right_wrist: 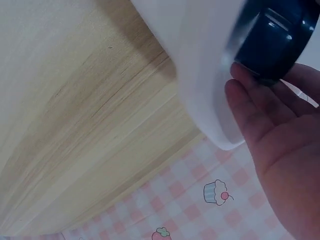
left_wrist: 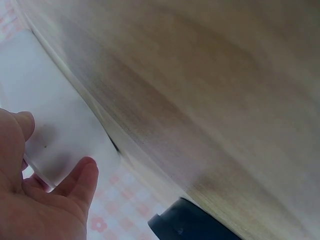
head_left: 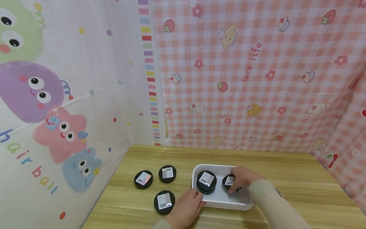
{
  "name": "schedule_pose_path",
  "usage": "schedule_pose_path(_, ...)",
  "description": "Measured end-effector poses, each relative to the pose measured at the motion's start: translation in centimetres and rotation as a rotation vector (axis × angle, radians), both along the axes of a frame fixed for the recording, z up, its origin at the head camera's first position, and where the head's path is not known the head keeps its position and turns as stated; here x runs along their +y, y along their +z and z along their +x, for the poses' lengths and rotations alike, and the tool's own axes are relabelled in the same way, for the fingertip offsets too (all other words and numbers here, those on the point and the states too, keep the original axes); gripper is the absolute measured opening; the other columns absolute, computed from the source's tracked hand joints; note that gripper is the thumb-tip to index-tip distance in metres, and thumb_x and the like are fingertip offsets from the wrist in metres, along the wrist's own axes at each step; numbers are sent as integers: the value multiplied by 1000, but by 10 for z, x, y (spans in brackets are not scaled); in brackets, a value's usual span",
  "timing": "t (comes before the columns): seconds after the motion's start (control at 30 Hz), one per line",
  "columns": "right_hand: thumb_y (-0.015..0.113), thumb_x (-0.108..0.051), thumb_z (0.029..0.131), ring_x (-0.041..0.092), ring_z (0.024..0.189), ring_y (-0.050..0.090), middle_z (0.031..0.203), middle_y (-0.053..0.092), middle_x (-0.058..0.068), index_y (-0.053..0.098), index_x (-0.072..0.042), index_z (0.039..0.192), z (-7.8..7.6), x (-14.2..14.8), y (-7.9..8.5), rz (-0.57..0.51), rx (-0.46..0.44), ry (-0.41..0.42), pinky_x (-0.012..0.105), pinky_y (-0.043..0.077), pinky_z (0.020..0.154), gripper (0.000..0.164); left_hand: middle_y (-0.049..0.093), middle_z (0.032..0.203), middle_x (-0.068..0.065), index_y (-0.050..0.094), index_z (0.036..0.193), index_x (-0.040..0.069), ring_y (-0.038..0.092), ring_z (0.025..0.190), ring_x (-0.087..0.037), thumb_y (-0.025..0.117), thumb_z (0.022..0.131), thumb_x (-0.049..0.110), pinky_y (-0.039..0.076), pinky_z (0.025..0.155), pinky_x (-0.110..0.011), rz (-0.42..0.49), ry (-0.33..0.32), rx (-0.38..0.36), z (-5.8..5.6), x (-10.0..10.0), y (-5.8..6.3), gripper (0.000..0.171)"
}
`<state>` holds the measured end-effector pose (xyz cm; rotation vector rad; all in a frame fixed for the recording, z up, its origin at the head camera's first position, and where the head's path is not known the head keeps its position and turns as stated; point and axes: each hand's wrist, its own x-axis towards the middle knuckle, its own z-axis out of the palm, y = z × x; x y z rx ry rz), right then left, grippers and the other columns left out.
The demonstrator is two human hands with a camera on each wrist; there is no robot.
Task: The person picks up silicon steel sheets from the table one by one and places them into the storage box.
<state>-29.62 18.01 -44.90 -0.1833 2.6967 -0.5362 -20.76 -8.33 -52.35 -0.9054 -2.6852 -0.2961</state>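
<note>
A white plastic bin (head_left: 228,205) stands on the wooden table. My left hand (head_left: 184,208) grips its rim at the front left corner, with fingertips over the edge, as the left wrist view of the hand (left_wrist: 47,200) also shows. Inside the bin's right half, my right hand (head_left: 246,177) holds a round black jar (head_left: 228,182) by its sides; that jar (right_wrist: 275,42) looks dark and glossy in the right wrist view. Two stacked black jars (head_left: 206,179) with a white barcode label on top sit in the bin's left half.
Left of the bin, three more labelled black jars lie on the table: one at the far left (head_left: 143,179), one behind (head_left: 167,174) and one in front (head_left: 164,202), close to my left hand. Patterned cloths (head_left: 243,95) hang behind the table and at its sides.
</note>
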Motion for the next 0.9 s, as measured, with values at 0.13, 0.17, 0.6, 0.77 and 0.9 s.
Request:
schedule_pose_path(0.13,93,-17,66,21,90,58,99,65,2,66,-8,107,2,-1,0,-16,-31,-26,45,50,90,51,52,93,3,59,98,17,52,85,-13,53,104,36,48,73,-26,10,-4,25,1,0,1,20)
schedule_pose_path(0.17,93,-16,65,21,90,58,99,65,2,66,-8,107,3,-1,0,-19,-35,-32,45,50,89,51,52,93,3,59,98,17,52,85,-13,53,104,36,48,72,-26,13,-6,32,1,0,1,20)
schedule_pose_path(0.6,97,-14,58,19,84,56,91,63,2,65,-5,96,2,-3,-8,32,67,57,39,51,85,51,52,94,3,59,99,18,53,86,-13,53,104,36,48,73,-27,16,-7,50,0,-1,-1,20)
schedule_pose_path(0.77,99,-20,54,19,84,53,88,59,2,63,-5,91,3,-4,-9,112,140,119,39,49,86,54,52,94,4,59,99,18,54,87,-13,53,104,35,49,75,-27,20,-10,53,0,-1,-1,19)
schedule_pose_path(0.9,99,-23,54,20,86,52,91,58,3,62,-4,94,4,-4,-12,137,140,131,42,49,90,57,52,94,4,59,99,18,54,87,-13,53,104,35,49,75,-27,19,-7,35,1,-1,1,19)
